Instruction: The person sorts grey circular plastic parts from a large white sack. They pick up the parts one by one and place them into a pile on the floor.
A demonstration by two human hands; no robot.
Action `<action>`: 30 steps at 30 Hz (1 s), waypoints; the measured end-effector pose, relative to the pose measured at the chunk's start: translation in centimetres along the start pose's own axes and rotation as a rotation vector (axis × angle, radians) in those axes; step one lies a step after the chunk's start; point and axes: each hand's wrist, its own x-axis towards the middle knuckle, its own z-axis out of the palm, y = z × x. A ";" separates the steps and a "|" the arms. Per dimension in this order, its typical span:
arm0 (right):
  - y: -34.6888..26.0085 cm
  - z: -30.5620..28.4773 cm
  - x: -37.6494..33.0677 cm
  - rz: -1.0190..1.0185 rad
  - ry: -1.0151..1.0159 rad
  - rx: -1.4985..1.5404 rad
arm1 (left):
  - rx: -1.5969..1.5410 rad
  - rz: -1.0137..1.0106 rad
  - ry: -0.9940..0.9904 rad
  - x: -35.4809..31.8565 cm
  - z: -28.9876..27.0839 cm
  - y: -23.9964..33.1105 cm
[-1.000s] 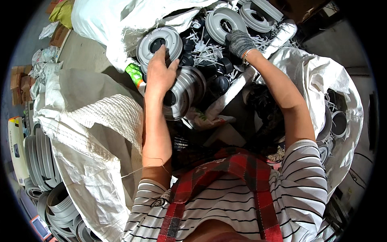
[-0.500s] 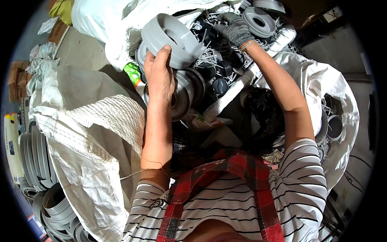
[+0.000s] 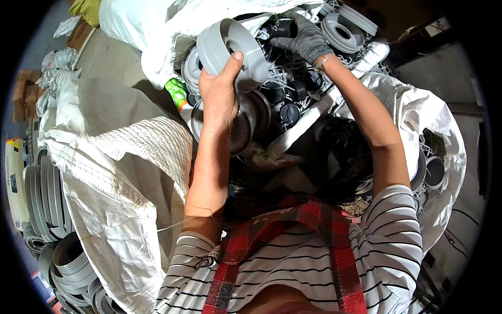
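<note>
The left grip (image 3: 219, 94), bare, is clamped on a wide grey ring (image 3: 213, 44), thumb against its near side. The ring is tilted, its open mouth facing up and to the right, and its far rim stands close to the edge of a white sack (image 3: 141, 31). Its lower left side overlaps another grey part (image 3: 191, 73), and just below it lie more grey discs (image 3: 261, 112), partly hidden by the wrist, so there is little room on those sides.

The right grip (image 3: 309, 44), in a grey knit glove, has thumb and fingers spread apart around a black cap (image 3: 284, 29); whether they touch it I cannot tell. Between the two grips is a narrow gap over loose white sticks (image 3: 280, 78). To the gloved side's right a flanged grey piece (image 3: 342, 34) sits near the knuckles.

Below the heap, a rolled white edge (image 3: 308, 123) runs slantwise, a ribbed black cap (image 3: 290, 113) just inside it. Between the forearms is a dark hollow. A left-hand sack (image 3: 99, 193) stands close along the left forearm, and a right-hand sack (image 3: 436, 115) opens outside the right one. Bare floor (image 3: 112, 60) shows at upper left.
</note>
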 end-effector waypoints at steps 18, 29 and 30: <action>-7.1 -4.6 -8.1 -0.439 -0.097 -0.037 | -0.074 -0.325 -0.351 -2.3 1.4 0.4; -3.1 -1.9 -8.0 0.491 -0.345 1.740 | 0.936 0.317 -0.562 -3.2 1.3 -1.2; -2.3 -2.0 -7.7 0.640 -0.360 1.872 | 0.871 0.191 -0.531 -3.5 0.9 -1.2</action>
